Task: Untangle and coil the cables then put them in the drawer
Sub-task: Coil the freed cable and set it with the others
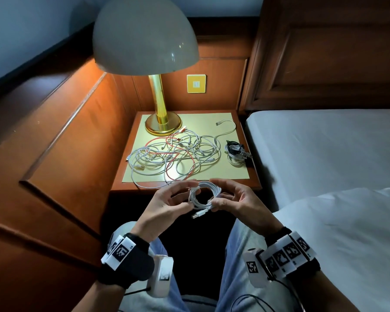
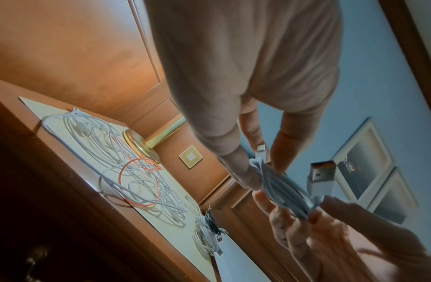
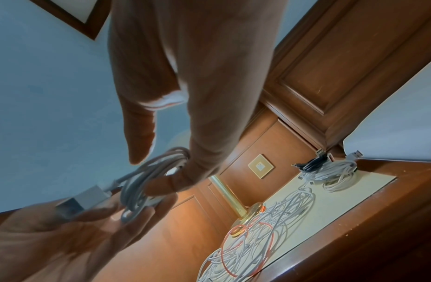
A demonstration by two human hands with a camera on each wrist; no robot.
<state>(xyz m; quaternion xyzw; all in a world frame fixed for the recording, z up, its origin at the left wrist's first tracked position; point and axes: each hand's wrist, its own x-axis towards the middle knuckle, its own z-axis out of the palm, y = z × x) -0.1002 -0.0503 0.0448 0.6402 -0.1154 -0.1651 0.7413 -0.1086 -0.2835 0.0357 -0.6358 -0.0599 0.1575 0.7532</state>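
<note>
Hands: left hand (image 1: pixel 167 203) and right hand (image 1: pixel 236 200) both pinch one white coil (image 1: pixel 204 195), held in the air just off the nightstand's (image 1: pixel 256 176) front edge.
Plug: loose end (image 1: pixel 198 214) hangs below the coil, pointing toward the left hand.
Tangle: remaining cables (image 1: pixel 173 154) lie ahead, mid-nightstand.
Finished coils (image 1: pixel 235 152): right edge, nearer the right hand.
Drawer: knob (image 2: pixel 35 256) below the front edge; judged closed.

dim room, warm lamp (image 1: pixel 144 37) glow, blurred wrist views

The head view looks steeply down on the nightstand (image 1: pixel 185 186), while both close wrist views look up past the fingers, sharing its tangled cables (image 2: pixel 137 171).
</note>
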